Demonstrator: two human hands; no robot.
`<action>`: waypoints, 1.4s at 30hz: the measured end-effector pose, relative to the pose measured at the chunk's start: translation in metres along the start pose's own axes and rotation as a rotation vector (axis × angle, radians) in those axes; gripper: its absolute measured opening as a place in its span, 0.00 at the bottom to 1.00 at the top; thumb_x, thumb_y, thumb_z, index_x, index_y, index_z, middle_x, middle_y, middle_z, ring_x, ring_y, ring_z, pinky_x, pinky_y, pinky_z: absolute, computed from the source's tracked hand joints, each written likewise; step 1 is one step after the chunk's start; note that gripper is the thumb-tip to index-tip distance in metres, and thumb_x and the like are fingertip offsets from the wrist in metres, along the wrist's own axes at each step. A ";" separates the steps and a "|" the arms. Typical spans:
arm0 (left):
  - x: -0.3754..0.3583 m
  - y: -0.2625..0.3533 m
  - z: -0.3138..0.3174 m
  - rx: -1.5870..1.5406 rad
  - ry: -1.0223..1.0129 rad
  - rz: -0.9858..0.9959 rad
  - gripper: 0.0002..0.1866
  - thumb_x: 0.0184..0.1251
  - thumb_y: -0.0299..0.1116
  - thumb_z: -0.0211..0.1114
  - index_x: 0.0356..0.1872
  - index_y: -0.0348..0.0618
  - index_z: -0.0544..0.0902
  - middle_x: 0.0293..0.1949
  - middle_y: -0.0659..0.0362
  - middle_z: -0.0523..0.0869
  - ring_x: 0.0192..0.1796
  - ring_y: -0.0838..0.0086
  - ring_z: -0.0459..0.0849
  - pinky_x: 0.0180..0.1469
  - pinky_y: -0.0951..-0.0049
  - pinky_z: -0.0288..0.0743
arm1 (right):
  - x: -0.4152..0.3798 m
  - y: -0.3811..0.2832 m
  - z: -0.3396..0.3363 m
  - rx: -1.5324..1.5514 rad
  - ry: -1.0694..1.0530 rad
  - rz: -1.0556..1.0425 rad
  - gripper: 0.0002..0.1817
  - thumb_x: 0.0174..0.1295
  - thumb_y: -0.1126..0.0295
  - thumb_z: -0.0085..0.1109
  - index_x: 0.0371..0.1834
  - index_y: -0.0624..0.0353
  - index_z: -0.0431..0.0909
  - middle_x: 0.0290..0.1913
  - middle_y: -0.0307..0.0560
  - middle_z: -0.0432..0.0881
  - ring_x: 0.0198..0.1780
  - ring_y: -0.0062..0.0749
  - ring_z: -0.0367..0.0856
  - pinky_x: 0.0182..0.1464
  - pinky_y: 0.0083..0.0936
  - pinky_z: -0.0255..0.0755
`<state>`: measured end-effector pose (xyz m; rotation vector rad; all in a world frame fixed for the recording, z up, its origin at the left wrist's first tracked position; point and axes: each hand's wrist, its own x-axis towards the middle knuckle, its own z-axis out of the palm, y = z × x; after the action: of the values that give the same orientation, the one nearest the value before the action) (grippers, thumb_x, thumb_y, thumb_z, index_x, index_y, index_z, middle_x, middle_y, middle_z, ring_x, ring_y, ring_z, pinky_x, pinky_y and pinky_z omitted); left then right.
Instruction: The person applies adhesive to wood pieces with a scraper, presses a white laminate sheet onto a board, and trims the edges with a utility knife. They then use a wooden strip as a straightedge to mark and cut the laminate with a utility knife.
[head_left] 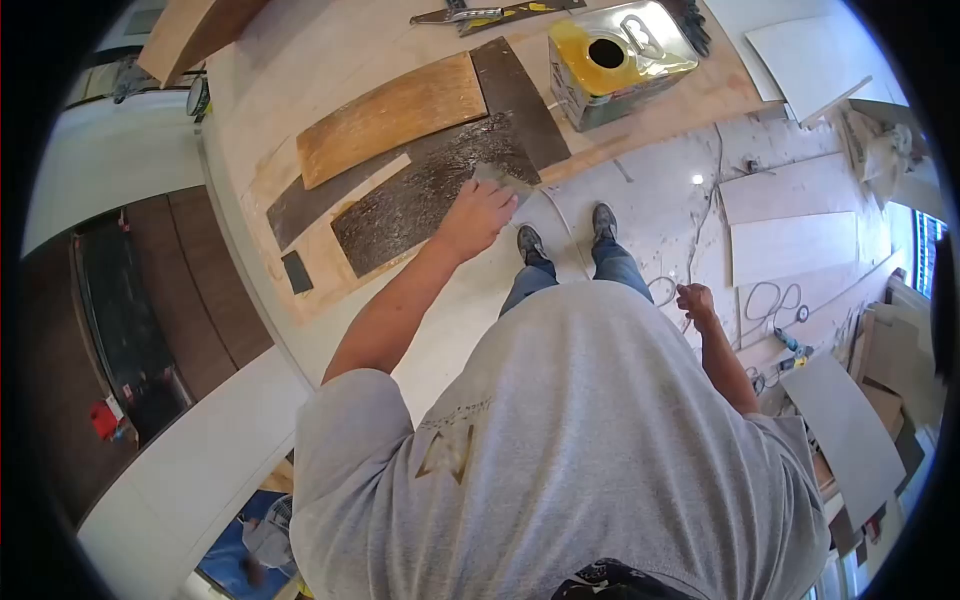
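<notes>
My left hand is closed on a thin, flat spreader at the right end of a dark laminate strip. That strip's surface is wet and glossy, with ridged streaks of what looks like glue. Just beyond it a curved wooden panel lies on another dark strip. To the right stands a metal can with a round opening and yellow smears on its top. My right hand hangs beside my body, fingers curled in, and nothing shows in it.
The wooden worktable carries a small dark piece, a metal tool and a dark glove. Pale boards, loose cables and a power tool lie on the right floor. Another person is at lower left.
</notes>
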<state>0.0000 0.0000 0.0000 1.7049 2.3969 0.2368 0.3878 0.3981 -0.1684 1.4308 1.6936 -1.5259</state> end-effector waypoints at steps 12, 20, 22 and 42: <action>0.009 -0.010 -0.014 0.018 0.044 0.024 0.15 0.50 0.28 0.65 0.42 0.47 0.84 0.45 0.63 0.84 0.51 0.64 0.77 0.52 0.61 0.68 | 0.001 -0.010 0.002 -0.076 0.062 0.069 0.14 0.61 0.58 0.64 0.30 0.58 0.81 0.22 0.39 0.77 0.19 0.24 0.69 0.19 0.26 0.61; 0.038 -0.016 -0.008 0.091 0.212 -0.065 0.10 0.49 0.30 0.67 0.36 0.48 0.82 0.39 0.63 0.82 0.47 0.64 0.77 0.51 0.61 0.68 | 0.010 -0.008 0.013 -0.120 -0.032 0.076 0.14 0.61 0.58 0.65 0.31 0.58 0.80 0.24 0.39 0.79 0.21 0.23 0.73 0.20 0.25 0.62; 0.025 -0.011 -0.005 0.068 0.117 -0.091 0.11 0.50 0.30 0.66 0.38 0.48 0.83 0.39 0.63 0.82 0.48 0.64 0.77 0.51 0.60 0.68 | 0.010 -0.012 0.016 -0.079 -0.011 0.059 0.14 0.62 0.58 0.65 0.31 0.58 0.80 0.24 0.39 0.79 0.21 0.23 0.73 0.19 0.25 0.62; 0.041 -0.030 -0.016 0.003 0.426 -0.044 0.15 0.49 0.27 0.66 0.41 0.49 0.86 0.47 0.63 0.87 0.51 0.65 0.80 0.58 0.57 0.68 | 0.003 -0.022 0.013 -0.084 0.032 0.065 0.15 0.62 0.57 0.63 0.31 0.59 0.81 0.23 0.39 0.79 0.19 0.24 0.72 0.19 0.26 0.63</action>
<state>-0.0444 0.0292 0.0060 1.7442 2.7206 0.6489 0.3635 0.3907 -0.1654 1.4592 1.6923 -1.3880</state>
